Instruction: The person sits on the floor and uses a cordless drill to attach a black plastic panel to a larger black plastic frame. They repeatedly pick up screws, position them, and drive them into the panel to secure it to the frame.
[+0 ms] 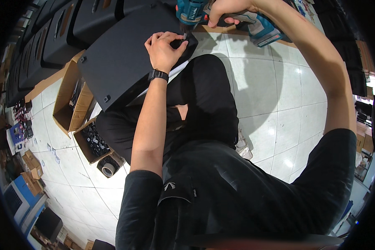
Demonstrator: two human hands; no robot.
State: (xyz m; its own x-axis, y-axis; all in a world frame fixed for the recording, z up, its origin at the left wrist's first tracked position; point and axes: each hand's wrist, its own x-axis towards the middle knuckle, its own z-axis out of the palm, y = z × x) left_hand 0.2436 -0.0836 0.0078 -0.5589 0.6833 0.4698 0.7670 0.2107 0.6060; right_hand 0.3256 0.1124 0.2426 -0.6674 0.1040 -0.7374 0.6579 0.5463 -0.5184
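Across my bent legs leans a large matte-black cabinet (125, 50), with small black feet (107, 98) at its visible corners. My right hand (229, 11) is wrapped round the grip of a teal cordless drill (191, 12), at the top of the view. The drill points down at the cabinet's near right corner, its bit (185, 36) close to the surface. At that corner my left hand (164, 50) pinches with thumb and forefinger beside the bit. What lies between those fingertips is too small to make out.
Left of my legs stand an opened cardboard box (73, 100), a carton of small black parts (91, 141) and a tape roll (108, 169). More black cabinets (62, 37) line the upper left. White tiles (258, 96) cover the floor on the right.
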